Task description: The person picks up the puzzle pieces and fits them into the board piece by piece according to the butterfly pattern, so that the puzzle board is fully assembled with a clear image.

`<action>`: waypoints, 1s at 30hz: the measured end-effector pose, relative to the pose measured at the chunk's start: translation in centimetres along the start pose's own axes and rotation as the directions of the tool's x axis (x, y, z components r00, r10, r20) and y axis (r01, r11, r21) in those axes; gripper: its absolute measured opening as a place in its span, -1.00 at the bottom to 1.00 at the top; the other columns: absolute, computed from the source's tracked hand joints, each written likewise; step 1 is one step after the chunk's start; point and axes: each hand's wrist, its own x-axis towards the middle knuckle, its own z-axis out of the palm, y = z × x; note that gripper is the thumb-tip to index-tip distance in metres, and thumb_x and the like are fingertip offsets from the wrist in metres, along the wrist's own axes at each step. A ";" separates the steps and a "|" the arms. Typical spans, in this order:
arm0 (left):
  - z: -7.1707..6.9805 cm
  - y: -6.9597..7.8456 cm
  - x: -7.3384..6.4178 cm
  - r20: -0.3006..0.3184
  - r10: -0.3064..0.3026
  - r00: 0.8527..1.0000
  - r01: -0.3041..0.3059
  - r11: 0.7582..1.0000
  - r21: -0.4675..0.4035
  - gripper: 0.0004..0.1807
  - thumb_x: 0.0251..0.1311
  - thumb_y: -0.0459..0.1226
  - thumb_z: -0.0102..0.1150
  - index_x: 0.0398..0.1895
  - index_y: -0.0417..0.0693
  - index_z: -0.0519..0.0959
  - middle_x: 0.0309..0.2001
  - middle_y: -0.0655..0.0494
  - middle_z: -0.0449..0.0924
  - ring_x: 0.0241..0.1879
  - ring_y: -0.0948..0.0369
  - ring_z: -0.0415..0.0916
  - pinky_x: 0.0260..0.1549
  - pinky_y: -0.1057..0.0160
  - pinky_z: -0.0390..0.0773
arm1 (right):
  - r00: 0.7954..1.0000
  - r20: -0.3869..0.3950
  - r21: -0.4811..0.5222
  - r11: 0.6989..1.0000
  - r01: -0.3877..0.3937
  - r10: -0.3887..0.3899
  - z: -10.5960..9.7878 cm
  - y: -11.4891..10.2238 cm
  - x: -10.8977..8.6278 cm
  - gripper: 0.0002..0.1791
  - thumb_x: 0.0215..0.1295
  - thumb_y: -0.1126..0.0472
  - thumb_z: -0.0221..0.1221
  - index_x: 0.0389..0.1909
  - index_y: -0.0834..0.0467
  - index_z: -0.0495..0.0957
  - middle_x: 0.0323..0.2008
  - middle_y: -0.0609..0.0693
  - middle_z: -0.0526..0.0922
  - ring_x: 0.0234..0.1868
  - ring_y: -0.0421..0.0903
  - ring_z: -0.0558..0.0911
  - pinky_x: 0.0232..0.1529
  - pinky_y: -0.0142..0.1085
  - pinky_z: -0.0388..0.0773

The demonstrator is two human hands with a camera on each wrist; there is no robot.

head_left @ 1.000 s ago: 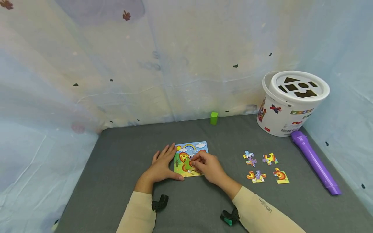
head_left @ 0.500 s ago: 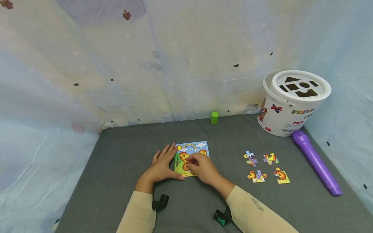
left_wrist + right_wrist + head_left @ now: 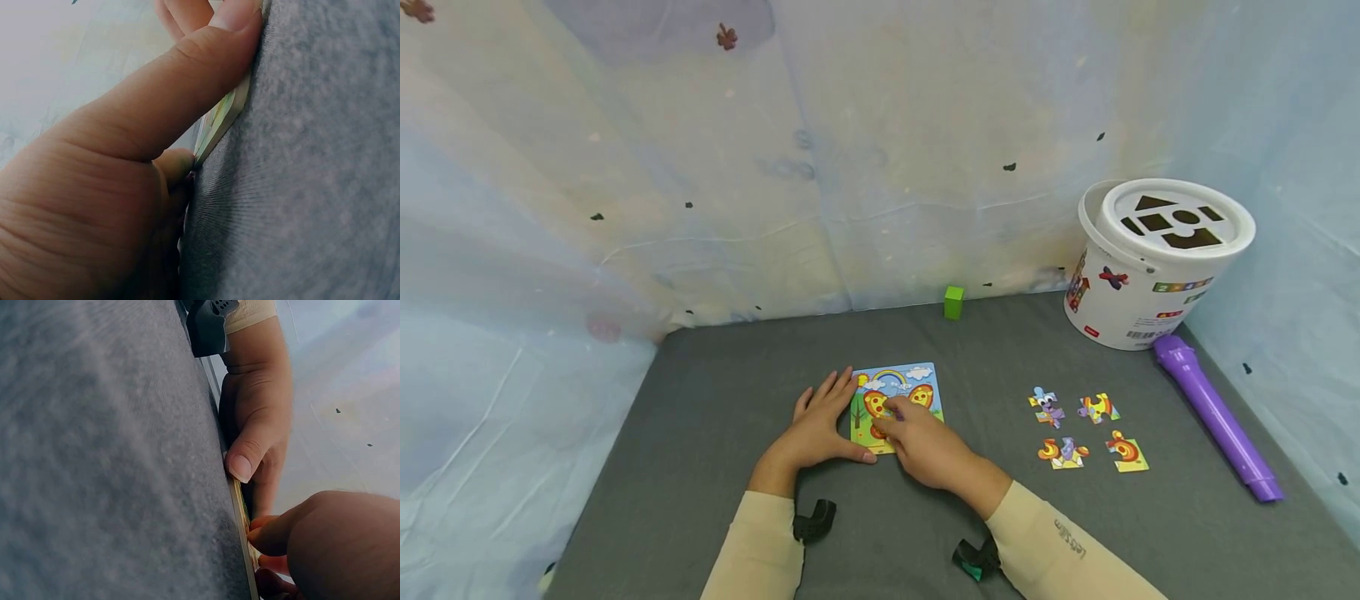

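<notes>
A square jigsaw puzzle board, printed with a rainbow and an orange butterfly, lies flat on the grey table. My left hand rests along its left side with the fingers straight and spread, the thumb against the front edge. From the right, my right hand reaches over the lower middle of the picture. Its thumb and forefinger stand apart and press on the board's face, also seen with the fingertips right at the surface in the right wrist view. The part of the picture under this hand is hidden.
Several loose puzzle pieces lie to the right, among them a purple-faced one and a yellow corner. Behind them stand a white bucket with a shape-sorter lid and a purple tube. A green block sits by the back curtain.
My right hand has carried a small green puzzle piece left and down onto the board, and its fingers now spread and press there. My left hand has stayed in place.
</notes>
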 end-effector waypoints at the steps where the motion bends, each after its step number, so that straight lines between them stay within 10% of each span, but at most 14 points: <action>1: 0.0 0.1 0.0 -0.001 0.002 1.000 -0.002 1.000 0.000 0.57 -0.17 0.38 0.69 0.81 -0.06 0.03 0.79 0.05 -0.19 0.73 -0.04 -0.33 0.53 -0.31 -0.39 | 1.000 0.001 -0.007 1.000 0.005 -0.005 0.0 0.0 0.0 -0.69 0.62 0.33 0.23 0.26 0.19 0.74 0.31 0.30 0.56 0.27 0.22 0.62 0.24 0.08 0.60; 14: -0.3 0.5 -0.2 0.026 -0.039 0.999 0.039 0.999 0.014 0.52 -0.11 0.34 0.70 0.81 0.02 -0.01 0.78 0.13 -0.25 0.73 0.02 -0.39 0.55 -0.30 -0.43 | 0.995 0.043 0.183 0.979 -0.091 0.085 -0.2 0.0 -0.2 -0.56 0.63 0.31 0.23 0.45 0.21 0.61 0.42 0.26 0.45 0.33 0.16 0.56 0.26 0.09 0.57; 22: -0.1 0.5 0.0 0.018 -0.041 0.999 0.040 0.999 0.033 0.54 -0.15 0.36 0.70 0.82 0.05 -0.01 0.78 0.16 -0.25 0.73 0.05 -0.39 0.55 -0.28 -0.44 | 0.995 -0.027 0.466 0.882 -0.071 0.094 -1.9 0.8 -1.7 -0.53 0.67 0.18 0.24 0.47 0.24 0.54 0.29 0.10 0.56 -0.12 -0.15 0.63 -0.09 -0.18 0.66; 30: -0.1 0.5 0.1 0.014 -0.050 0.999 0.050 0.999 0.022 0.55 -0.16 0.33 0.73 0.82 0.05 0.00 0.78 0.17 -0.25 0.73 0.06 -0.39 0.55 -0.28 -0.44 | 0.975 -0.143 0.666 0.745 -0.031 0.169 -4.3 2.1 -4.0 -0.59 0.69 0.25 0.17 0.45 0.21 0.55 0.25 0.28 0.61 -0.02 0.19 0.71 -0.14 -0.19 0.68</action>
